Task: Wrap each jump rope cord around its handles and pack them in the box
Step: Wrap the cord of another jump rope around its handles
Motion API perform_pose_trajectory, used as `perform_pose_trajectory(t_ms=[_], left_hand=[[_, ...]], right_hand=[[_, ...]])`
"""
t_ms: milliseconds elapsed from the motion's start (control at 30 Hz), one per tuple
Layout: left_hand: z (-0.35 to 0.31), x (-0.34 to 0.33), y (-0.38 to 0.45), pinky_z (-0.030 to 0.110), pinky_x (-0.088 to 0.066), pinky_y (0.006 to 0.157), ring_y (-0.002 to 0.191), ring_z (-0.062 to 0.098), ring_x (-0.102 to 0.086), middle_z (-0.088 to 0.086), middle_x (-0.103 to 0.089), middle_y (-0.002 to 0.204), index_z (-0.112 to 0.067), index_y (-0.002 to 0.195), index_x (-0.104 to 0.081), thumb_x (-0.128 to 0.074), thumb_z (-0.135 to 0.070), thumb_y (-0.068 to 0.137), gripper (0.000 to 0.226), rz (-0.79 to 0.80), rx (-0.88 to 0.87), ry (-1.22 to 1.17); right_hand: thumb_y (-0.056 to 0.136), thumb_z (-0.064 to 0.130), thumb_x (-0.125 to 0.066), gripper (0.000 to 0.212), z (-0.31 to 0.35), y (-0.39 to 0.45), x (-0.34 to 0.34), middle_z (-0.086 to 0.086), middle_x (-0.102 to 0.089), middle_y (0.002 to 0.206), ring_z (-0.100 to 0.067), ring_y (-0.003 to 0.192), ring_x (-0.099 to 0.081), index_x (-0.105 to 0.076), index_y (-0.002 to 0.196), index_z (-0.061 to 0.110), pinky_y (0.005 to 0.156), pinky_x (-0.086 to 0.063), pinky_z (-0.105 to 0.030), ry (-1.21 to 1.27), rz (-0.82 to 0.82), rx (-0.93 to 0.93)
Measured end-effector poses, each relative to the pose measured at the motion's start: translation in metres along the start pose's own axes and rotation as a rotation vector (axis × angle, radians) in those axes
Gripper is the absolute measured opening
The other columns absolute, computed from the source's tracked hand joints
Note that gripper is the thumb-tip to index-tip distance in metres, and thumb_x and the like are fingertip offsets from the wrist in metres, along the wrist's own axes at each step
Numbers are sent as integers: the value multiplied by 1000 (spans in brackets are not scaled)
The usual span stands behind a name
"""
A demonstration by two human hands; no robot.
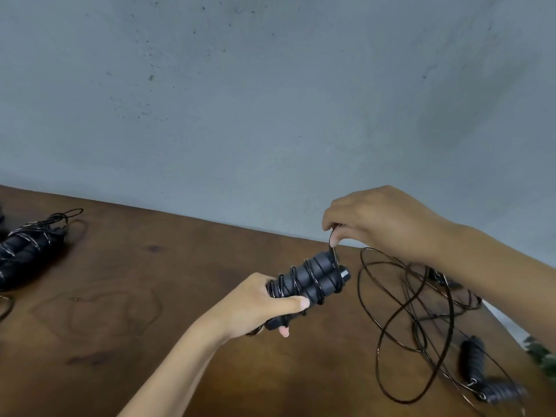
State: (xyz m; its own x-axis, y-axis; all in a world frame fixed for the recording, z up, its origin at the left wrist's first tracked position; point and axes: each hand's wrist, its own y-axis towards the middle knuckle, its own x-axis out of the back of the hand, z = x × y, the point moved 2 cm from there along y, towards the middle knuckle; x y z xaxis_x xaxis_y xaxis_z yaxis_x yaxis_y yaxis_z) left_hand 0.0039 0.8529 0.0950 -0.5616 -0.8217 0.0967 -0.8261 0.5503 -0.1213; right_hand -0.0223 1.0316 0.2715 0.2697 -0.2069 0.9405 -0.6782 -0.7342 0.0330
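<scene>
While your left hand (264, 305) grips a pair of black ribbed foam handles (313, 281) held side by side above the brown wooden bench (156, 296), your right hand (382, 221) pinches the thin black cord (333, 251) just above the handles' far end, mid-wrap. Several turns already ring the pair, spaced loosely. The risk, by the look of it, lies in that slack: ease the pinch and the springy cord could uncoil off the end. The remaining length trails into a tangle of loose black cord loops (406, 311) on the bench at right, which seems to mingle with a second rope's cord, so a snag or a dragged handle is likely if you pull hard. Count three ropes in view: the one in your hands; one finished wrapped bundle (30, 245) lying at far left; one unwrapped, its two black handles (481, 374) lying near the right edge. No box is in view.
</scene>
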Motion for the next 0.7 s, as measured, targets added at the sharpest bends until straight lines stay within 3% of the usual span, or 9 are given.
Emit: perform_pose_trajectory(t_ms=[67,233,333,467,533,567,633,700], left_hand=[[-4,2,-4,26,-29,49,46,6,-54,20,-72,80,-7,90,-69,-72,-28,98,22,53,-44,16],[-1,7,-10,32,-30,51,50,16,-45,23,-74,81,-21,80,-68,-71,-25,98,18,107,-156,-20],[4,6,-12,35,-32,54,51,21,-42,20,-75,80,-22,80,-68,-70,-32,93,16,111,-212,-57],[9,-2,-13,41,-35,60,50,18,-42,8,-73,72,-8,84,-68,-66,-37,92,30,90,-269,-144],[11,-6,-13,37,-33,60,49,18,-38,-3,-67,63,0,83,-68,-63,-41,90,42,63,-281,-198],[12,-8,-12,35,-30,59,49,19,-35,-4,-63,61,4,82,-68,-62,-43,89,47,46,-286,-220],[15,-12,-10,32,-27,57,50,21,-31,11,-55,60,6,81,-70,-62,-46,90,53,10,-301,-268],[18,-15,-9,29,-26,55,50,20,-28,26,-46,66,3,81,-71,-62,-49,92,54,-34,-310,-349]], right_hand=[[91,37,-74,11,-7,3,-1,20,-68,88,0,79,-60,-74,95,27,68,-42,-23,223,85,-123],[82,20,-83,9,-14,4,-9,12,-77,90,-5,89,-70,-83,91,19,83,-52,-19,814,68,-291],[88,19,-77,12,-9,1,-19,7,-79,96,-10,96,-72,-83,98,17,96,-55,-31,936,66,-308],[95,26,-67,19,2,-6,-36,1,-78,86,-39,80,-64,-82,106,18,83,-52,-53,1094,16,-370],[98,30,-65,23,10,-9,-45,-15,-77,103,-58,97,-61,-80,110,19,89,-50,-69,1168,-1,-357],[101,26,-62,21,12,-10,-48,-18,-76,106,-60,98,-60,-79,112,20,87,-50,-70,1189,-3,-359],[106,11,-53,28,14,-16,-51,-1,-77,88,-38,73,-61,-78,115,18,74,-52,-47,1145,-9,-385],[107,9,-48,30,16,-23,-52,15,-69,71,-16,59,-46,-76,112,18,69,-43,-31,1078,0,-390]])
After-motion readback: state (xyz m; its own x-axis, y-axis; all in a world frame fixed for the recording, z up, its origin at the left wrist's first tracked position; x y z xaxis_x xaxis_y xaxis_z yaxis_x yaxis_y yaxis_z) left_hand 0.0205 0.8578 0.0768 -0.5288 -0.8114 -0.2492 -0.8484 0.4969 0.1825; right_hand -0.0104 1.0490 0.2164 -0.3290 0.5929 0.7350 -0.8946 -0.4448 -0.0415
